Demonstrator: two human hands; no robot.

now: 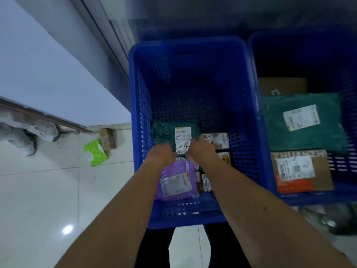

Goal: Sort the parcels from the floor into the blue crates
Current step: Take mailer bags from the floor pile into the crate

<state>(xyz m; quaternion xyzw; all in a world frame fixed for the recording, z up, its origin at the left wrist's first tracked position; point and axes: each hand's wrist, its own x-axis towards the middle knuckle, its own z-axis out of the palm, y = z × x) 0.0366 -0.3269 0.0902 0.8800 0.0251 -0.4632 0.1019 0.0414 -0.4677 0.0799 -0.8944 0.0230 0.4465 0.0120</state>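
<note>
Both my arms reach down into the blue crate (193, 47) in front of me. My left hand (161, 154) and my right hand (201, 150) grip the near edge of a dark green parcel (164, 132) with a white label, low inside the crate. Under my wrists lies a purple parcel (176, 180). Small cardboard boxes (220, 141) sit to the right of it in the crate. A second blue crate (301, 37) on the right holds a large green parcel (301, 122) and a brown carton (303, 171).
On the white tiled floor to the left lie a lime-green parcel (95, 152) and a small brown box (108, 139) against the wall. A crumpled grey-white bag (29, 130) lies further left. Dark items sit on the floor at the lower right.
</note>
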